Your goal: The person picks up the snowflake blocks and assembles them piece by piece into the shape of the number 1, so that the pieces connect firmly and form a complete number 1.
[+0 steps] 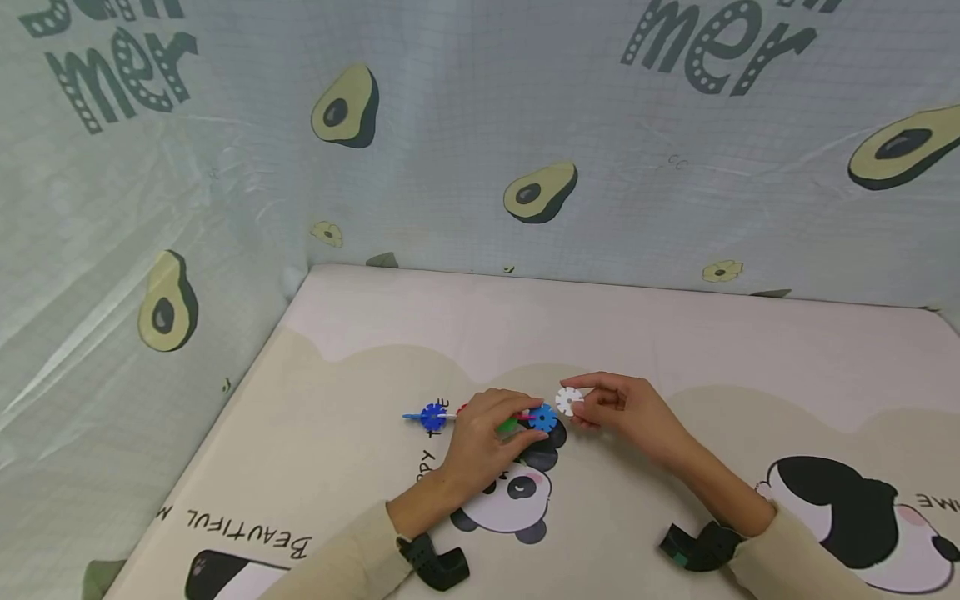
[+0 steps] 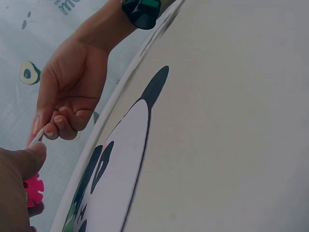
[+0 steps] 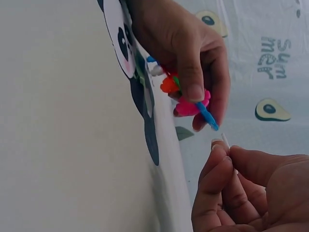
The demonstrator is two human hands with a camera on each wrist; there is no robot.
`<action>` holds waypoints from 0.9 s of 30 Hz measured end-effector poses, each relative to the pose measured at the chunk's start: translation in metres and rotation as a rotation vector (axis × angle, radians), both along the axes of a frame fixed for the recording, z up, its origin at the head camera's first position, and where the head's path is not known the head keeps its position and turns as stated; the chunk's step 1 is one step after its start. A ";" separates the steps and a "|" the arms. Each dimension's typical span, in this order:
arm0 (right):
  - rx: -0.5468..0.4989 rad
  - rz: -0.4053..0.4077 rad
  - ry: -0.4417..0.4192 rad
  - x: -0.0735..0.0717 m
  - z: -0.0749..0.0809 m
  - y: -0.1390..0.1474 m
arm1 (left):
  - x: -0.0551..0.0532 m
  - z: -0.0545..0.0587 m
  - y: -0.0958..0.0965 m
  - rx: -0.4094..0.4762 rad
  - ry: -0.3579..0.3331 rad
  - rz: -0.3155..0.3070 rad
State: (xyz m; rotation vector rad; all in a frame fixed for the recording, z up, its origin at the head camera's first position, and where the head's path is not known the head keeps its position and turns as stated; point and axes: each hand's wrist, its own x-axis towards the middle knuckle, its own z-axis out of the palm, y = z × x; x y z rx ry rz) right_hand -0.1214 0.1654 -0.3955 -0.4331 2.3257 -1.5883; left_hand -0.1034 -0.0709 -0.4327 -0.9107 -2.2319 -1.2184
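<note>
My left hand (image 1: 486, 433) grips a chain of interlocking snowflake discs near its right end. At that end a light blue disc (image 1: 543, 418) sticks out past the fingertips, and a dark blue disc (image 1: 433, 417) shows toward the other end. Pink (image 3: 186, 107) and orange discs (image 3: 169, 85) of the chain appear in the right wrist view; the hand hides part of the middle. Between thumb and fingers, my right hand (image 1: 626, 412) pinches a white snowflake disc (image 1: 569, 401). Its edge faces the light blue disc, with a small gap between them in the right wrist view.
A pale table cover (image 1: 360, 492) with printed pandas and lettering lies under both hands. Behind and to the left hang light curtains (image 1: 450, 100) with avocado prints. A dark wrist device (image 1: 435, 563) sits on each wrist.
</note>
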 end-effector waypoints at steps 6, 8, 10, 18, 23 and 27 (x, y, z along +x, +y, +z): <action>-0.056 0.015 -0.057 0.009 -0.001 0.004 | -0.001 -0.001 0.000 0.004 0.013 -0.003; -0.090 0.022 -0.089 0.010 -0.002 0.004 | 0.000 -0.001 0.000 0.005 0.018 -0.002; -0.125 0.022 -0.122 0.011 -0.002 0.004 | 0.000 0.000 0.000 0.006 0.018 -0.001; -0.207 0.022 -0.175 0.014 -0.003 0.001 | 0.000 0.001 0.000 0.002 0.026 0.006; -0.203 0.010 -0.186 0.015 -0.004 0.000 | 0.001 0.001 0.000 0.007 0.021 0.009; -0.208 -0.003 -0.203 0.015 -0.004 0.000 | 0.001 0.001 0.000 0.007 0.018 0.011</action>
